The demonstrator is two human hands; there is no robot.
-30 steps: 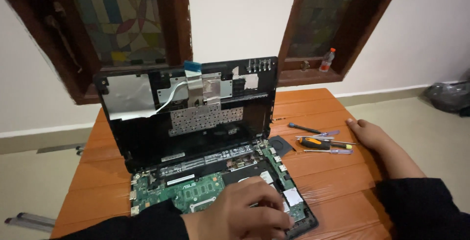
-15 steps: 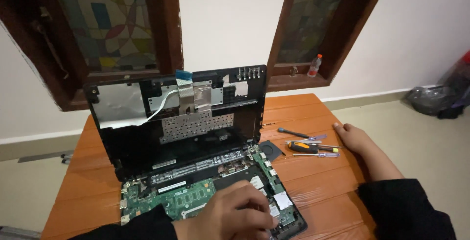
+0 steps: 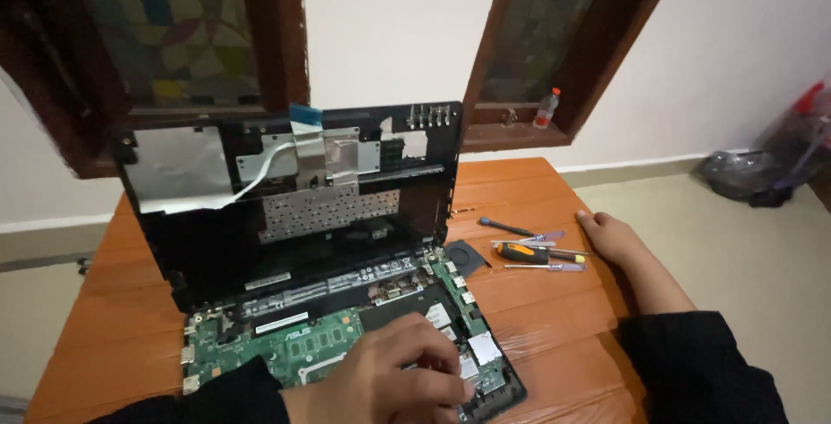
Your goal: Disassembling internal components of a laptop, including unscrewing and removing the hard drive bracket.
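The left hand (image 3: 394,381) lies nearest, fingers curled down onto the green circuit board (image 3: 303,355) of an opened laptop (image 3: 346,303), fingertips pressing near the board's right end; whether it pinches a part I cannot tell. The laptop's base reaches almost to the near edge of the tabletop (image 3: 537,337), its long axis running left to right and slightly skewed. Behind the left hand the lifted top cover (image 3: 294,208) stands nearly upright, its inner side facing the person, with a silver foil patch and a white ribbon cable across it.

The right hand (image 3: 610,238) rests flat and empty on the tabletop, well to the right of the laptop and close to the right edge. Just left of its fingers lie a screwdriver with an orange and black handle (image 3: 530,253) and two thinner tools beside it, all pointing roughly left to right. Between these and the laptop lies a small dark cover piece (image 3: 467,255). Bare orange wood stays open ahead of the right hand.

Farther off, a small bottle (image 3: 545,108) stands on a window sill (image 3: 515,136) in a white wall, and a dark bag (image 3: 744,177) sits on the floor.
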